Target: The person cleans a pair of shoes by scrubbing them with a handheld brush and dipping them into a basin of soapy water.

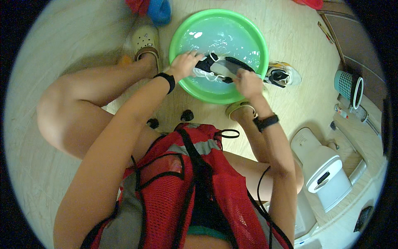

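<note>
Your left hand [185, 65] and right hand [248, 84] grip opposite ends of the black-and-white laced shoe [222, 67] inside the round green plastic basin [211, 98]; steady it low, limiting splashes.

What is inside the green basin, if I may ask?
The green basin holds bluish water and a black-and-white shoe, with the left hand and right hand at its ends. Both cover parts of it, and what lies beneath the shoe cannot be seen.
</note>
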Demonstrator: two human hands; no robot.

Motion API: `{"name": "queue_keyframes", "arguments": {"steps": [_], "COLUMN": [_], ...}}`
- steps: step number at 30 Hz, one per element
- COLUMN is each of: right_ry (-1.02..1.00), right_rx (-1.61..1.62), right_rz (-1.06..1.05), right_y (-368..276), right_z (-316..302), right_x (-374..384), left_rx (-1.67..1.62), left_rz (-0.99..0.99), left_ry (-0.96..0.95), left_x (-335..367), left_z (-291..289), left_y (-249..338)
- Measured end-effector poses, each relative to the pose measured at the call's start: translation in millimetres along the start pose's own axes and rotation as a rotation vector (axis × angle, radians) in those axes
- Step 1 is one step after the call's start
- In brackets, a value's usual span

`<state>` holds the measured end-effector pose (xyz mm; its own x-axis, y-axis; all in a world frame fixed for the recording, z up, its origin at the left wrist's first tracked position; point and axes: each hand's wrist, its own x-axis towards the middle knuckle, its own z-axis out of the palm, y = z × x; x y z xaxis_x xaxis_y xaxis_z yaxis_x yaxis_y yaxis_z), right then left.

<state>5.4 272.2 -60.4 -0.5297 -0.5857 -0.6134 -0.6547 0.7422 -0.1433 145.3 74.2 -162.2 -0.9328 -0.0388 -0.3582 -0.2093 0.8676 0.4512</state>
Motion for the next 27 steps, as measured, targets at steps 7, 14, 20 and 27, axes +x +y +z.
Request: {"name": "queue_keyframes", "arguments": {"steps": [7, 14, 20, 27], "right_ry": [0.07, 0.125, 0.218, -0.379], "right_rx": [-0.015, -0.102, -0.04, 1.035], "right_rz": [-0.072, -0.029, -0.082, 0.221], "right_y": [-29, 5, -17, 47], "right_z": [18, -7, 17, -10], "right_x": [21, 5, 8, -17], "left_rx": [0.004, -0.062, -0.064, -0.051], "left_rz": [-0.018, -0.034, -0.058, 0.082], "left_ry": [-0.073, -0.072, -0.1, 0.147], "left_x": [4, 2, 4, 3], "left_z": [-11, -6, -11, -2], "left_y": [9, 2, 8, -3]}}
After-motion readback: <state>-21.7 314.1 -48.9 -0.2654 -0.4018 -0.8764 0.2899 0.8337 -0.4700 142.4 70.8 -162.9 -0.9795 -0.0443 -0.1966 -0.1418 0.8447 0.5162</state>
